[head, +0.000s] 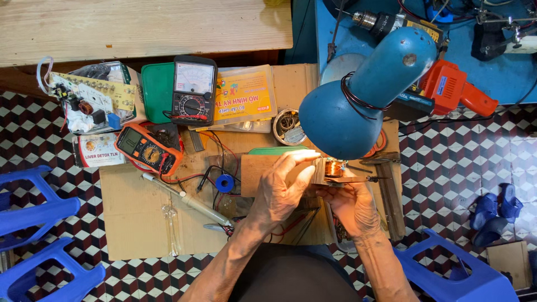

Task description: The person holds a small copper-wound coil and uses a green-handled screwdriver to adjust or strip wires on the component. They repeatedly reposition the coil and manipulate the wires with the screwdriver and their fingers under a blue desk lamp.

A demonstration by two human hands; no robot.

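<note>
While the blue metal desk lamp (pixel 366 95) lights the cardboard-covered bench (pixel 134 207), the left hand (pixel 279 193) and right hand (pixel 352 204) close their fingers on a small transformer with a copper-wire coil (pixel 334 169), seemingly mid-inspection; any turning calls for steady grip

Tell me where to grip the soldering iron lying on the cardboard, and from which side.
Probably the soldering iron is best gripped on its pale handle, near the lower-right end, coming from above. It lies flat and diagonal on the cardboard, metal tip pointing up-left, so stay off that end.
</note>
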